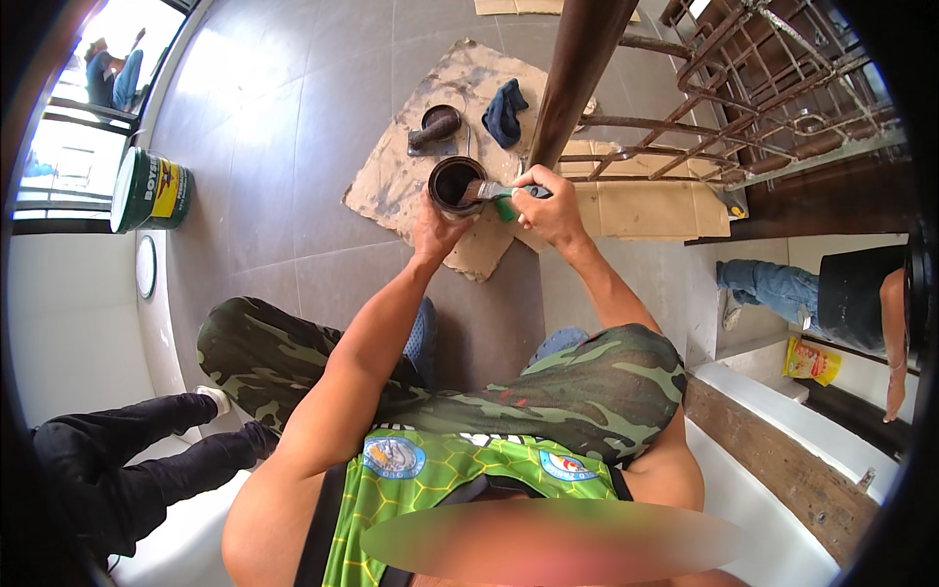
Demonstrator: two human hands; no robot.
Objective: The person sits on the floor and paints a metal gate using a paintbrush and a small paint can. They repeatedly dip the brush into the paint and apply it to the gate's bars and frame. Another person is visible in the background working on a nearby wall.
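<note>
My left hand [436, 235] is closed around the side of an open paint can [456, 208] with dark brown paint inside, tilted so its mouth faces me. In my right hand [553, 207] I grip the handle of a flat paintbrush [496, 191]; its brown-stained bristles are at the can's mouth. Below both hands lies a paint-stained sheet of cardboard [386, 201]. Beyond the can, a dark cylindrical piece [439, 129], perhaps a small paint roller, rests over a round dark thing, partly hidden. A crumpled dark blue cloth [505, 110] lies to its right.
A brown metal post [579, 93] rises right of the cloth, joined to rusty ironwork [758, 93]. More cardboard [655, 208] lies beneath. A green bucket [156, 193] stands left. People's legs show at lower left [122, 460] and right [768, 282]. A wooden plank [782, 470] lies lower right.
</note>
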